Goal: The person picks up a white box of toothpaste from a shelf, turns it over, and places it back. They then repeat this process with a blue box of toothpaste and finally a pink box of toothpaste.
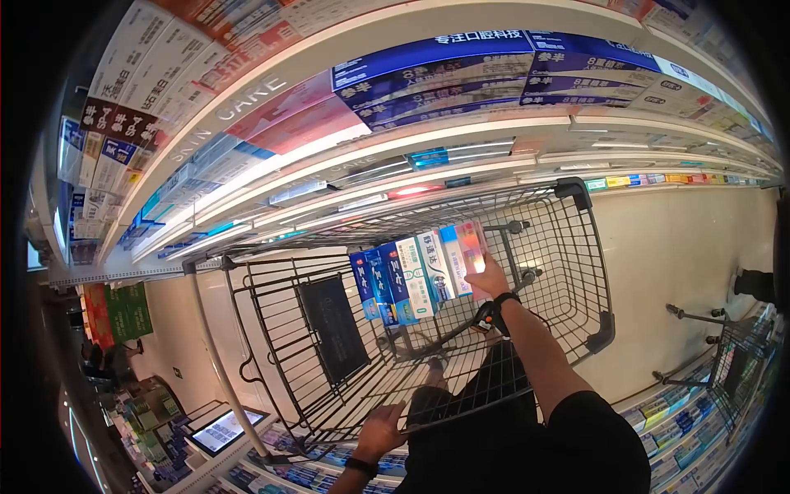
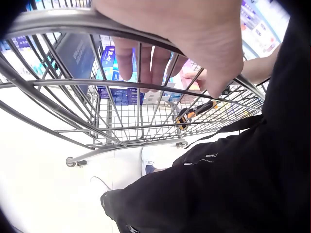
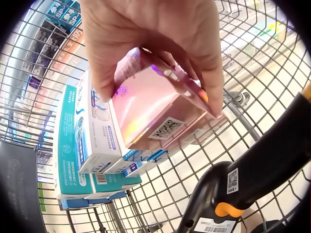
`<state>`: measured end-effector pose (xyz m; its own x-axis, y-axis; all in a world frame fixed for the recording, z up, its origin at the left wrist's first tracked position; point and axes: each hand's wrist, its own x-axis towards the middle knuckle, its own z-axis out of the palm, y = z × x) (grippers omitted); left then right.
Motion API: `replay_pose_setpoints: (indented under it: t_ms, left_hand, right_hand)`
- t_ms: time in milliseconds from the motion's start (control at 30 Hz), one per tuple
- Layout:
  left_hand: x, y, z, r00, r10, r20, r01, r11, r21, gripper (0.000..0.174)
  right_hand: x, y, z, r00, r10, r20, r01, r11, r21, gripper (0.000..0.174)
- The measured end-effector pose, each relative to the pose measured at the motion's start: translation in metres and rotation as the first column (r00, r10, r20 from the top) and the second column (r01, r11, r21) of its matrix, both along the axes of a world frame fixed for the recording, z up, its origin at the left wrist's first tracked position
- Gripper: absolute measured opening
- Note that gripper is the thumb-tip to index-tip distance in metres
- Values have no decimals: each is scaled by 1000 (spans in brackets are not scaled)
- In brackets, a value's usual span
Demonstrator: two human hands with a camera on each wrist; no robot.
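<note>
My right hand grips a shiny pink box, thumb on one side and fingers on the other, inside the shopping cart. Beside that box stands a row of toothpaste boxes: a white box, a teal-and-white box and blue boxes. In the left wrist view, my left hand holds the cart's metal rim, its fingers draped over to the inside. A black handheld scanner with an orange trigger lies near my right hand in the cart.
Shelves packed with boxed goods run along the cart's far side. More stocked shelving stands behind me, with a lit screen at lower left. Another cart and a person's dark-clothed leg are at right.
</note>
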<state>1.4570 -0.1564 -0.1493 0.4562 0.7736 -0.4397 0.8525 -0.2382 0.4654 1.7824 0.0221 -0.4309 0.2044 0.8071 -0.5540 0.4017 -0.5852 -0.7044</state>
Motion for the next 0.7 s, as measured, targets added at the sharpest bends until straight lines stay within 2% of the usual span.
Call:
replay_pose_setpoints:
  t_ms: [100, 200, 233, 467, 567, 667, 700]
  left_hand:
    - [-22, -7, 2, 1000, 0, 20, 0, 1000, 3, 56]
    - [-43, -9, 10, 1000, -26, 9, 26, 999, -41, 59]
    - [-47, -10, 9, 998, -37, 41, 37, 999, 1, 58]
    - [-91, -18, 13, 996, -93, -2, 93, 996, -18, 56]
    - [-108, -23, 11, 995, -99, -4, 99, 995, 29, 54]
    - [-123, -26, 11, 995, -102, 1, 102, 995, 18, 55]
    - [-124, -24, 16, 994, -109, 2, 108, 994, 32, 57]
  right_hand:
    - [-32, -3, 23, 981, -39, 189, 38, 999, 10, 87]
    - [-55, -9, 39, 978, -65, 200, 76, 996, -50, 77]
    - [-60, -11, 42, 963, -65, 261, 78, 996, -36, 73]
    - [-91, -23, 47, 945, 8, 328, 6, 999, -42, 64]
    - [-95, -35, 67, 959, 8, 285, 5, 999, -45, 59]
    - [-92, -45, 97, 964, 170, 204, -180, 983, 31, 57]
    - [-96, -46, 147, 935, 229, 272, -240, 971, 8, 43]
